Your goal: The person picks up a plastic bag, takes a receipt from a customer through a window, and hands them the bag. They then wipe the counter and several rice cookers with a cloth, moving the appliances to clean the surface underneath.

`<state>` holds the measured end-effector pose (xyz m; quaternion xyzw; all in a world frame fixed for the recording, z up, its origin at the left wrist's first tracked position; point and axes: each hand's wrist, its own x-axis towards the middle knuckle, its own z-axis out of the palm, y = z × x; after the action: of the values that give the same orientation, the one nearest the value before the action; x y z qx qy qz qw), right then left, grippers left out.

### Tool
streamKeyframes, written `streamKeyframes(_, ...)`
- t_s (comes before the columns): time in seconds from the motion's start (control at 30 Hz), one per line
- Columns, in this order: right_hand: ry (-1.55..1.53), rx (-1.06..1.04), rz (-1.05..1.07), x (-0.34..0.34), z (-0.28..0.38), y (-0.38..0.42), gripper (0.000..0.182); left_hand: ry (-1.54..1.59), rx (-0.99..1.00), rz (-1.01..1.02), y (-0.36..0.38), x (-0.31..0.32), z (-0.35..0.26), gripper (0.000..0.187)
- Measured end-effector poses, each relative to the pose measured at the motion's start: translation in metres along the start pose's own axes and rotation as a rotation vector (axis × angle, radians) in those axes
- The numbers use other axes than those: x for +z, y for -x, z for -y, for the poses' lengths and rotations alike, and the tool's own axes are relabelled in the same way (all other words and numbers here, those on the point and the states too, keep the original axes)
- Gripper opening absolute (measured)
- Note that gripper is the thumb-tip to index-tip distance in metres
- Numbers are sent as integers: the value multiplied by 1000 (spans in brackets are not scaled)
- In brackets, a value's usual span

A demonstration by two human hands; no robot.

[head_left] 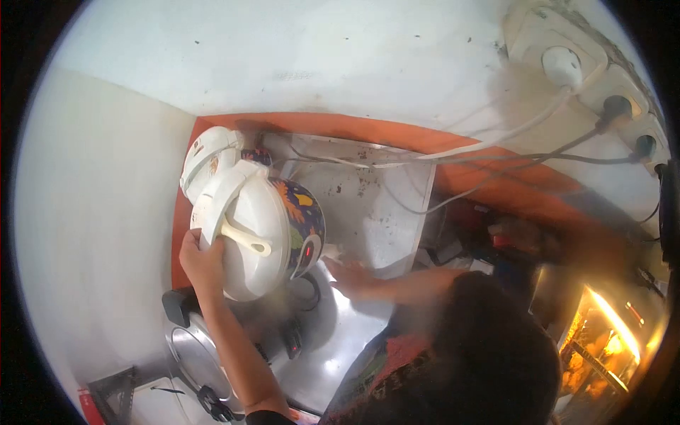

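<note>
A white rice cooker (255,280) with a dark, leaf-patterned body (297,205) stands on a metal table, its small red light lit. On its lid lies a cream rice paddle (244,238), beside the white carrying handle (230,195). My left hand (202,261) is closed around the near end of that handle, with the thumb over it. My right hand (348,278) is low at the cooker's right side, fingers stretched towards its base and apart. A second white rice cooker (209,152) stands behind, partly hidden by the first.
A silver pot (202,358) with black handles sits at the lower left, beside my left forearm. Cables (496,159) run from wall sockets (567,67) across the metal table (354,188). A lit glass case (602,347) glows at the right. Walls close in on the left and back.
</note>
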<state>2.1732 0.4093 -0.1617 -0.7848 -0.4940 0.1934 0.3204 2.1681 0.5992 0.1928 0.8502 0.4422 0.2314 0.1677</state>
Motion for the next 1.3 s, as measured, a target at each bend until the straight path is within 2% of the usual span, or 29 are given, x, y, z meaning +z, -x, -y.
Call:
streamKeyframes(0.03, 32, -105, -39, 11, 0, -6, 70, 19, -16, 6, 0, 2, 4, 20)
streamKeyframes(0.13, 69, -58, 4, -8, -8, -72, 74, 56, -54, 16, 1, 7, 15, 20)
streamKeyframes(0.2, 84, 63, 158, -91, 5, -106, 70, 67, -60, 8, 1, 7, 18, 20)
streamKeyframes(0.3, -22, 191, -283, -79, -20, -147, 69, 28, -107, -1, -1, 5, 17, 21)
streamKeyframes(0.4, 82, 318, -419, -76, -43, -175, 70, 83, -108, -18, 1, 6, 18, 22)
streamKeyframes(0.5, 170, 315, -509, -79, -60, -192, 76, 55, -87, -31, 0, 8, 26, 23)
streamKeyframes(0.6, 237, 450, -721, -77, -77, -211, 79, 82, -93, -17, -3, 14, 40, 23)
streamKeyframes(0.7, -24, 624, -654, -91, -78, -191, 79, 186, -138, -7, 3, 25, 51, 23)
streamKeyframes(0.8, 161, 815, -674, -114, -79, -171, 83, 142, -99, -1, 6, 36, 60, 24)
streamKeyframes(0.9, 136, 916, -624, -122, -92, -160, 86, 117, -115, 13, 11, 45, 65, 27)
streamKeyframes(1.1, 233, 1109, -792, -141, -107, -129, 76, 109, -121, 5, 28, 59, 74, 26)
streamKeyframes(1.2, 457, 934, -557, -148, -133, -133, 72, 84, -46, 21, 24, 67, 85, 28)
streamKeyframes(1.23, 299, 1016, -562, -147, -137, -128, 75, 88, -51, 33, 29, 70, 85, 30)
streamKeyframes(1.3, 209, 1055, -638, -160, -123, -117, 77, 99, -63, 50, 32, 70, 72, 33)
